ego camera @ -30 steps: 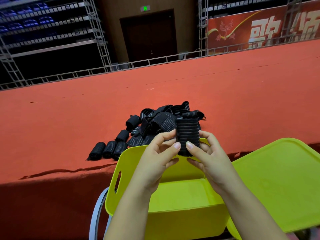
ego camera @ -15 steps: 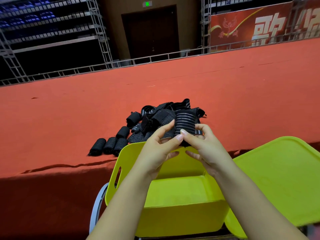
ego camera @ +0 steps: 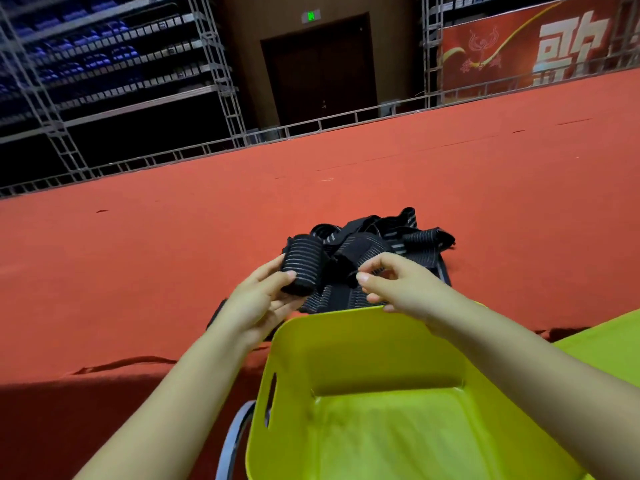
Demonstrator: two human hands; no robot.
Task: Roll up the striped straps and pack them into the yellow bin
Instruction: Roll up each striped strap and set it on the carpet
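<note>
My left hand point(ego camera: 258, 299) grips a rolled black strap with thin grey stripes point(ego camera: 302, 264), held upright above the red surface, left of the bin. My right hand point(ego camera: 398, 285) pinches the edge of a loose strap at the near side of the tangled strap pile point(ego camera: 381, 244). The yellow bin point(ego camera: 346, 358) stands just below both hands and nothing shows inside it. The earlier row of rolled straps is mostly hidden behind my left forearm; a dark bit of a rolled strap point(ego camera: 216, 315) peeks out.
A red carpeted platform point(ego camera: 138, 258) carries the straps. The yellow lid point(ego camera: 609, 344) lies at the right. A grey chair rim point(ego camera: 235, 434) shows under the bin. Metal scaffolding and railing point(ego camera: 214, 84) stand beyond the platform's far edge.
The roll was held by both hands over the bin; now the left hand alone holds it, moved left, and the right hand has let go and reached the pile. The camera shifted left.
</note>
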